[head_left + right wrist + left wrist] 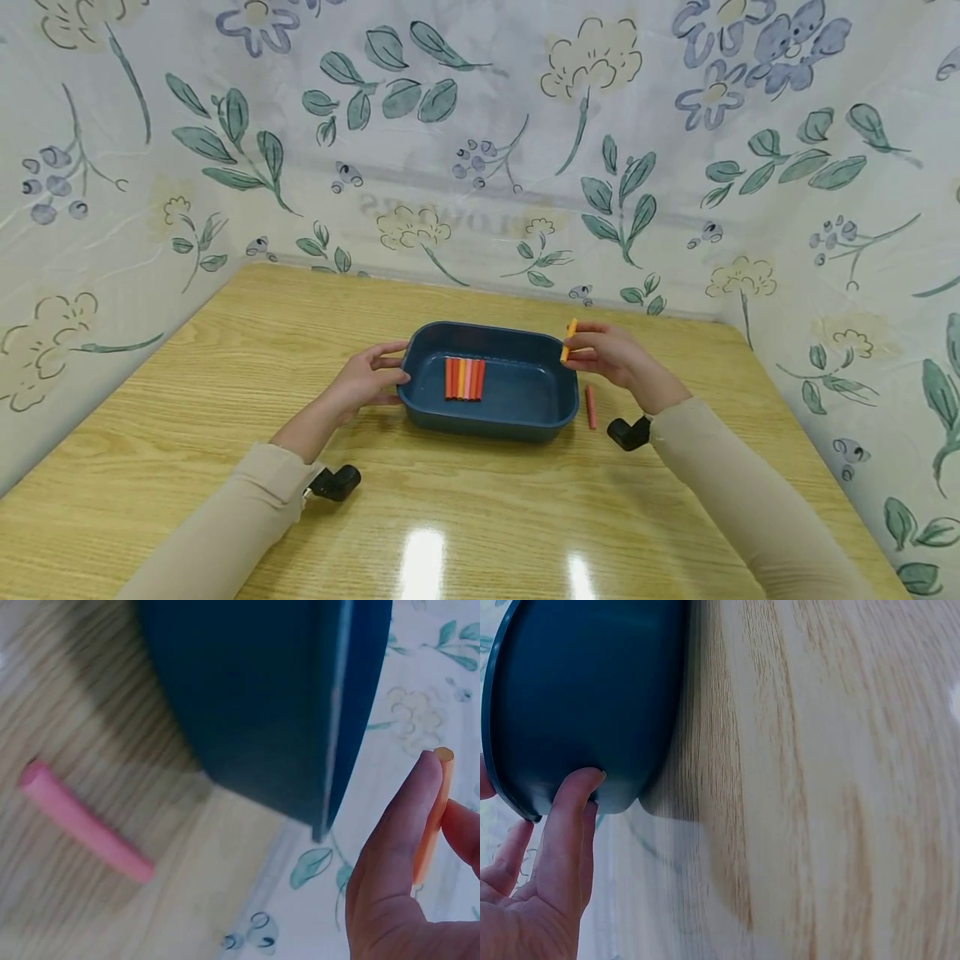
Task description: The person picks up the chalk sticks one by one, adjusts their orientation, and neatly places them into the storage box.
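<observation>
A dark blue rectangular bin (491, 427) stands on the table. At its left end my left hand (367, 377) grips the rim, with one finger (574, 799) against the outer wall. My right hand (607, 357) is above the bin's right end, pinching a slim orange stick (570, 340) between thumb and fingers. The right wrist view shows this orange stick (435, 817) with its round, flat end upward. Inside the bin, several red, orange and pink sticks (465, 379) lie side by side toward the left. Outside, right of the bin, a pink stick (86, 821) lies on the wood.
The wooden table (360, 533) reaches back to a hanging floral cloth (480, 167), which also runs along both sides. Black wrist cameras (336, 483) are strapped at the sleeves.
</observation>
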{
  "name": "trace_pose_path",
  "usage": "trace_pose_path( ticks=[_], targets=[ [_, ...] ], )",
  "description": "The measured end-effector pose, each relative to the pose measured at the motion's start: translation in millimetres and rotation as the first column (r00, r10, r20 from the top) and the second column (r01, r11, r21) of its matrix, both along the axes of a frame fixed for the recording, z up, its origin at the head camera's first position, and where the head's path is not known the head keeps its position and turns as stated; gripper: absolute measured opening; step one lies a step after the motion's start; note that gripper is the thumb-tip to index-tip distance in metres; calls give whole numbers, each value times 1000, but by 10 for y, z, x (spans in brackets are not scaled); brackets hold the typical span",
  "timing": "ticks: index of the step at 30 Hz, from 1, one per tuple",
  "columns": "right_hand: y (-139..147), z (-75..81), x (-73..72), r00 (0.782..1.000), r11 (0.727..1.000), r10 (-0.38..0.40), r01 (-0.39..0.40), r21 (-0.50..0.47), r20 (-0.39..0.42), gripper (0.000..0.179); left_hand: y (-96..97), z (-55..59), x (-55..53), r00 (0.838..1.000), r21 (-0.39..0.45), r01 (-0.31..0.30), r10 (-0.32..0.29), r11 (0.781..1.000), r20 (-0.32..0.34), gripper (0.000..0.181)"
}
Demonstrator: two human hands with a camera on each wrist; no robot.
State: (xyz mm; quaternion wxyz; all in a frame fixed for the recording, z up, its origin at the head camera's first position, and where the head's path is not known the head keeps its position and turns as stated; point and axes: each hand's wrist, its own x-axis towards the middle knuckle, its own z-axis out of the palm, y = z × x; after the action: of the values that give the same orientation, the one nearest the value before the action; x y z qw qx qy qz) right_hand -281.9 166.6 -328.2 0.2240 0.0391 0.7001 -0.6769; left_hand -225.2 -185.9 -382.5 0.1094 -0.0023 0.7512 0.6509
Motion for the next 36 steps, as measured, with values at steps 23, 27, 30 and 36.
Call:
trace_pose_path(
  ticks=[23, 27, 30, 36],
  targets=[
    [-669, 32, -301, 947, 957, 261, -279, 77, 184, 43, 14, 3, 9, 1000, 10, 15, -15, 1000, -3, 60],
    [-765, -27, -335, 935, 945, 271, -304, 122, 230, 39, 17, 1, 8, 1000, 14, 17, -17, 1000, 1, 60],
    [-824, -76, -352, 931, 939, 262, -307, 154, 255, 36, 18, 5, 7, 1000, 6, 10, -10, 1000, 6, 60],
    [-929, -156, -375, 917, 922, 260, -329, 205, 301, 32, 9, 8, -4, 1000, 1, 8, -8, 1000, 2, 60]
  ],
)
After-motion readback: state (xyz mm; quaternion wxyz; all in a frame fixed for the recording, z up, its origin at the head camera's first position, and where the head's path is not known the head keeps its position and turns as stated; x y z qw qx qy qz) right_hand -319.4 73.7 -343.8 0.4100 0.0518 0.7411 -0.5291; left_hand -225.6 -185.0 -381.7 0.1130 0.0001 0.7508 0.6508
